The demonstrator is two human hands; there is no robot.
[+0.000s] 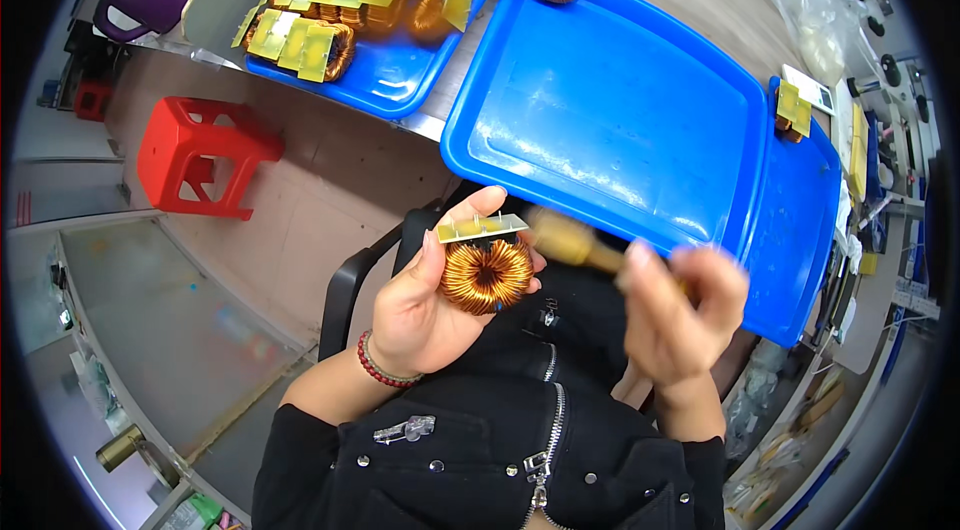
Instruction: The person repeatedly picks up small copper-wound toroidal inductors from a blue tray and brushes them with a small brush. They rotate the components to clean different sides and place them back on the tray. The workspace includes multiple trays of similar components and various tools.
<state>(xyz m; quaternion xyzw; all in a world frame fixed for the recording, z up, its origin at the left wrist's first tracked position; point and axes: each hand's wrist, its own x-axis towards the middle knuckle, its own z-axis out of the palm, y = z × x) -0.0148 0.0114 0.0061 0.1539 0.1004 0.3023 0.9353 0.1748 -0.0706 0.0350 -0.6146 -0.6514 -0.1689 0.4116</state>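
Copper coil [488,276] sat clasped in the left hand [425,315]; the right hand [685,320] gripped 1 tool [572,242] (blurred) pointing leftward.

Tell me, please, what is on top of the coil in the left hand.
A thin yellow board sits on the coil; what lies directly beneath the board is mostly covered.

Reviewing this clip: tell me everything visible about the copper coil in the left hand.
The coil is a ring of shiny, copper-coloured wire around a dark opening. A yellowish board lies across its top, slightly tilted. The left hand cradles it, ring face toward the camera. Whether the blurred yellowish tool touches the board is unclear.
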